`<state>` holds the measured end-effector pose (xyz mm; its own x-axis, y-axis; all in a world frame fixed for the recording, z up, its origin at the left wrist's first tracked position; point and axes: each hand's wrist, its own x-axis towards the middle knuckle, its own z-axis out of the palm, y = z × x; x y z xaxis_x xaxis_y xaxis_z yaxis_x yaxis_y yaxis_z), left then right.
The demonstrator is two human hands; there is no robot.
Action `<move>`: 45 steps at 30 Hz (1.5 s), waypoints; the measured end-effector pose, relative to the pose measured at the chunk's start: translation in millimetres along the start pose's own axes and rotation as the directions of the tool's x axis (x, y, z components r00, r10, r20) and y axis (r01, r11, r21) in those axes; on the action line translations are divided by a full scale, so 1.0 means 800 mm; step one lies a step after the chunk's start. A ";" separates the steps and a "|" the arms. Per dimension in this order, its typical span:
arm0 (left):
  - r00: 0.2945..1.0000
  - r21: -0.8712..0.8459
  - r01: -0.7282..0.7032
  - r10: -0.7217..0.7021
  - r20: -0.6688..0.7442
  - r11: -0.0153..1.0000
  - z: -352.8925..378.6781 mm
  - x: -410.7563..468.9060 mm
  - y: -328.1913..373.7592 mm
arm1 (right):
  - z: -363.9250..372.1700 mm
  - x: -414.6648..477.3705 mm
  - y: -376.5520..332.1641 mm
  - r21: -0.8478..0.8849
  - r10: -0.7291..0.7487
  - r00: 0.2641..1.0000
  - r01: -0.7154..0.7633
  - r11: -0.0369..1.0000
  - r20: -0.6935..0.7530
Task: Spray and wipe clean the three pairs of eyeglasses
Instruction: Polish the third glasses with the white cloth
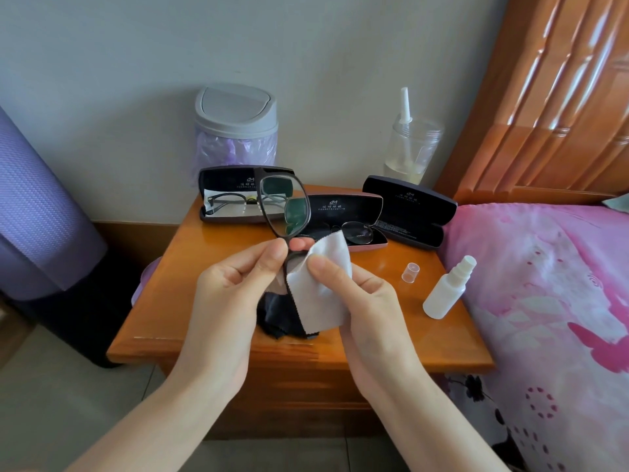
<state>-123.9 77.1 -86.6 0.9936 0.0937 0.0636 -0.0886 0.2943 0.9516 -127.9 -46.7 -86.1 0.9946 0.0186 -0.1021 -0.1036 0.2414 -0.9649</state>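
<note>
Above the wood surface [391, 321], L hand [235, 284] pinches the frame of dark glasses [284, 207] held on end. R hand [360, 294] pinches a white cloth [323, 284] over the lower lens. To do it well: light circular strokes, both lens faces, grip on rim not glass; 2 other pairs [231, 202] wait in open cases [408, 212] behind.

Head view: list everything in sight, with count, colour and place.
nightstand: one, orange wood, centre
held eyeglasses: one, dark, above nightstand
left case: one, black, open, holding dark-framed glasses
middle case: one, black, open, holding thin-rimmed glasses
right case: one, black, open
white cloth: one, below held eyeglasses
black cloth: one, on nightstand
spray bottle: one, white, nightstand right
cap: one, clear, beside bottle
bin: one, grey, back
jar: one, clear, back right
bed: one, pink, right
left hand: pinching held eyeglasses
right hand: pinching white cloth
</note>
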 end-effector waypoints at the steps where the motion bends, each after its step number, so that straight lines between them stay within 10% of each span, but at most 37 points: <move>1: 1.000 -0.003 0.001 -0.001 0.000 1.000 0.000 0.000 0.001 | 0.000 0.000 0.000 -0.006 -0.001 1.000 0.001 1.000 -0.007; 14: 0.998 -0.220 0.037 -0.048 -0.047 0.975 -0.009 0.010 0.007 | 0.002 -0.005 0.002 -0.084 -0.012 0.996 0.019 0.996 0.091; 31: 0.993 -0.014 -0.012 0.010 -0.119 1.000 -0.008 0.003 0.005 | 0.009 -0.006 0.009 -0.184 -0.092 0.978 0.127 0.975 0.187; 45: 0.991 0.103 -0.077 0.065 0.117 0.992 -0.014 0.010 0.016 | -0.035 0.017 -0.022 -0.176 -0.411 0.910 0.413 0.893 0.051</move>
<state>-118.2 92.2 -77.4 0.9871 0.0011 0.1598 -0.1572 0.1868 0.9697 -112.9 -77.7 -76.9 0.9481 -0.0324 0.3162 0.3175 0.0521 -0.9468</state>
